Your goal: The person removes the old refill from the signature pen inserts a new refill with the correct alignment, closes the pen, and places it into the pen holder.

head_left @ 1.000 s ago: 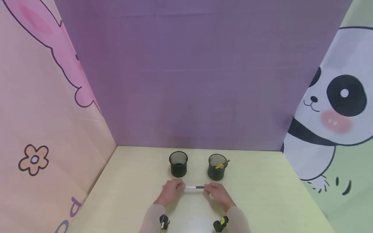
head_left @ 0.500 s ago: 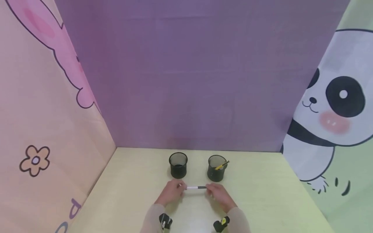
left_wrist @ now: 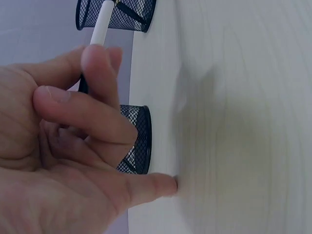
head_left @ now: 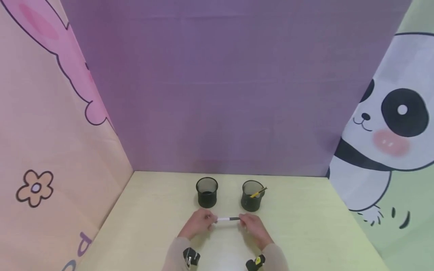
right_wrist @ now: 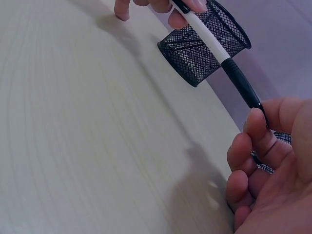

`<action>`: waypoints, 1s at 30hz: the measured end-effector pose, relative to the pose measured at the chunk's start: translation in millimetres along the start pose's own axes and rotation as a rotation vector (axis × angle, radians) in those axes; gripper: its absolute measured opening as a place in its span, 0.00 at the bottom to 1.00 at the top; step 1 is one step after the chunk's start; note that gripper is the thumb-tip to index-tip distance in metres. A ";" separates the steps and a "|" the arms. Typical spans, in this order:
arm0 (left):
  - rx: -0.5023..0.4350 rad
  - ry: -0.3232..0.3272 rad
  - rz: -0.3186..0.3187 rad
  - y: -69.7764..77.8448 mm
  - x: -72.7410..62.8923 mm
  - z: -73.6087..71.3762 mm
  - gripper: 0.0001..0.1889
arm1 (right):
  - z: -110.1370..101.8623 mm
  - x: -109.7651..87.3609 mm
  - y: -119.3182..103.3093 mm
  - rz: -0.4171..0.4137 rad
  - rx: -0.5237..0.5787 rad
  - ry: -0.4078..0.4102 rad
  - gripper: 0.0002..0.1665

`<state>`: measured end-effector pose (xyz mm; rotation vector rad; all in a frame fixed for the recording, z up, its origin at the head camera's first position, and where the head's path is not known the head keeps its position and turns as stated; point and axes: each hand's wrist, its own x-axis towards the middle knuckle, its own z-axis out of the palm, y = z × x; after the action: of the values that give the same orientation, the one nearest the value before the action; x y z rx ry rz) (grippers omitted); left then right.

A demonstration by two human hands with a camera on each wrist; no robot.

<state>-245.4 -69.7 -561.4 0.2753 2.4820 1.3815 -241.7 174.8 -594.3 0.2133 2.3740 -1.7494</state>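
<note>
Between both hands a white pen with black ends [head_left: 223,219] is held level, raised off the table. My left hand [head_left: 200,221] pinches its left end between thumb and fingers; in the left wrist view the white barrel [left_wrist: 101,23] rises out of the fingertips. At the dark ribbed end, seen in the right wrist view [right_wrist: 240,82], my right hand [head_left: 255,227] pinches with thumb and fingertips. Just beyond the hands stand two black mesh pen cups, a left cup [head_left: 207,198] and a right cup [head_left: 251,203]. The right cup has a yellow pencil-like stick [head_left: 258,192] leaning in it.
A pale wood-grain table [head_left: 145,222] lies under the hands. Behind it rises a purple cloth wall [head_left: 217,94], with a pink printed cloth [head_left: 84,162] on the left and a panda-printed cloth [head_left: 403,180] on the right.
Both hands keep their hold on the pen. They shifted slightly right in the first half second, pen with them, and are nearly still since. The view has swayed a little.
</note>
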 end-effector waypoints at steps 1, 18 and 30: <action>-0.002 -0.005 -0.002 0.4 -1.0 -0.4 0.10 | 0.0 -1.1 -0.2 0.002 -0.002 0.004 0.20; 0.012 0.063 -0.032 4.6 -0.3 -3.0 0.08 | -3.4 -9.1 0.6 -0.018 -0.020 -0.036 0.20; 0.011 0.129 -0.038 1.8 1.6 2.6 0.06 | -0.4 -6.0 0.5 0.030 -0.006 -0.016 0.15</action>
<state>-245.9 -66.2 -561.3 0.1444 2.5849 1.4128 -235.7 175.3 -593.3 0.2323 2.3524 -1.7236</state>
